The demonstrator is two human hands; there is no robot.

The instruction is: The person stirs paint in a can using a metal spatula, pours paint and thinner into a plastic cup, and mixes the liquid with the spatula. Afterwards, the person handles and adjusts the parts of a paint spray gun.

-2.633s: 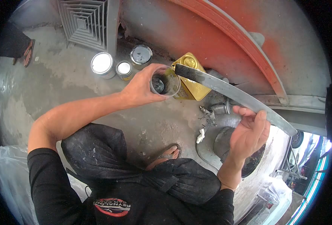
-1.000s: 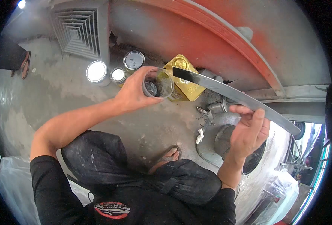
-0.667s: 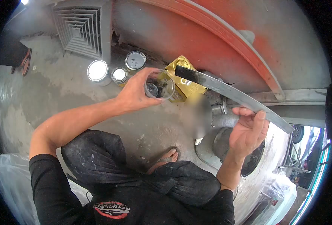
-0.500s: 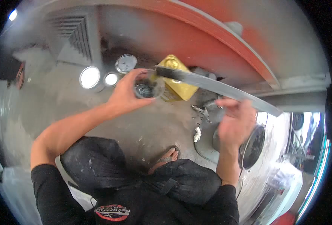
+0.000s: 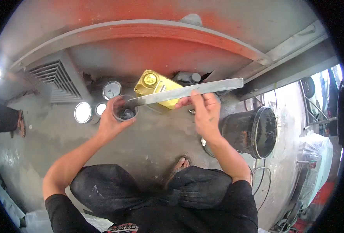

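My left hand (image 5: 110, 123) is wrapped round a clear plastic cup (image 5: 119, 104) with dark material at its bottom. In my right hand (image 5: 203, 110) is a long flat metal strip (image 5: 203, 87), pinched between thumb and fingers near its middle. The strip's dark-coated end reaches over the cup's rim; whether it touches the cup cannot be made out. Behind the strip stands a yellow rectangular can (image 5: 164, 85), partly covered by it.
Three round cans, one with a bright lid (image 5: 83, 112), stand left of the cup. A dark bucket (image 5: 240, 130) lies at right near a hose (image 5: 268, 180). Beyond are a vent grille (image 5: 57, 83) and a red-grey panel (image 5: 141, 38). Another person's foot (image 5: 21, 123) shows at far left.
The view has turned towards the panel and the bucket. The strip has swung flatter, and its dark end has come to the cup's rim. Both hands keep their holds.
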